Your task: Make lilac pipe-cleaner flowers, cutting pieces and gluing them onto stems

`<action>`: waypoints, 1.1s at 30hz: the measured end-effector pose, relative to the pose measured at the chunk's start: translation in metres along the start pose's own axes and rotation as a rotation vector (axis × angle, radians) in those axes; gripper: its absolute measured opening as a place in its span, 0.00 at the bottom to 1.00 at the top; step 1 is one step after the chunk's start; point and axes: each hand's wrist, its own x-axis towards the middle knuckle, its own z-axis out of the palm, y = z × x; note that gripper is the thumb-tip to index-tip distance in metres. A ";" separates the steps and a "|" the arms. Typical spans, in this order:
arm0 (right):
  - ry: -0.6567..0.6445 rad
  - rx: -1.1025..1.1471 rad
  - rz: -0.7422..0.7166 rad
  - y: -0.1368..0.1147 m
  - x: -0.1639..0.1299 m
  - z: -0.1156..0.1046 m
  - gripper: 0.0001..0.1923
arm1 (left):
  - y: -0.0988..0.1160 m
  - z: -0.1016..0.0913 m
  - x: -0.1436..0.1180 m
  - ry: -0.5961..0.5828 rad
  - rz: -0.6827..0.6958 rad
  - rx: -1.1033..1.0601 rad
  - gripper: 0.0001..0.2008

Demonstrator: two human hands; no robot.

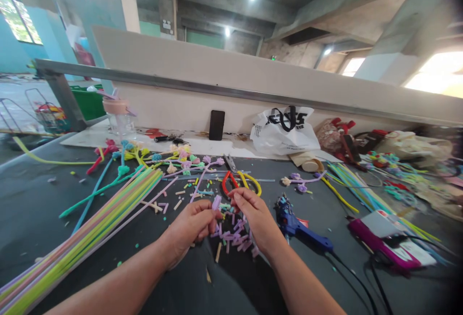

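Note:
My left hand (197,221) pinches a short purple pipe cleaner piece (216,202) between thumb and forefinger. Close to its right, my right hand (253,211) has thumb and fingertips drawn together; what they hold, if anything, I cannot make out. Below both hands lies a loose heap of cut purple pipe cleaner pieces (238,238). Just beyond my right hand rest scissors (231,164) with red and yellow handles, partly covered by my fingers. A blue hot glue gun (300,230) lies to the right of my right hand.
Long pastel pipe cleaners (108,228) run along the left. Finished pipe cleaner flowers (181,158) lie behind them. A phone (216,125) leans on the back board beside a white bag (284,131). A clear cup (119,117) stands back left; a magenta-and-white device (388,245) with cords lies right.

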 end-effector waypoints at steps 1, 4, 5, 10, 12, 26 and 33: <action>-0.020 -0.023 -0.004 0.001 0.000 0.000 0.11 | -0.001 -0.001 0.000 0.000 0.004 -0.001 0.07; -0.019 -0.050 -0.004 0.005 0.000 0.000 0.13 | -0.002 -0.002 0.000 0.005 0.005 0.012 0.08; -0.003 -0.046 -0.005 0.007 0.000 0.000 0.11 | -0.003 -0.002 0.000 0.005 0.006 0.021 0.09; -0.003 -0.008 -0.041 0.001 -0.002 0.003 0.10 | -0.003 0.002 0.001 -0.009 -0.014 0.123 0.09; -0.036 -0.013 -0.054 -0.004 -0.006 0.005 0.11 | -0.004 0.004 0.000 -0.014 -0.009 0.220 0.09; -0.042 -0.162 -0.084 -0.002 -0.004 0.001 0.07 | -0.005 0.003 0.001 -0.057 0.025 0.271 0.13; 0.040 -0.175 -0.165 -0.004 -0.004 -0.001 0.08 | 0.001 0.001 -0.003 -0.121 -0.016 0.208 0.16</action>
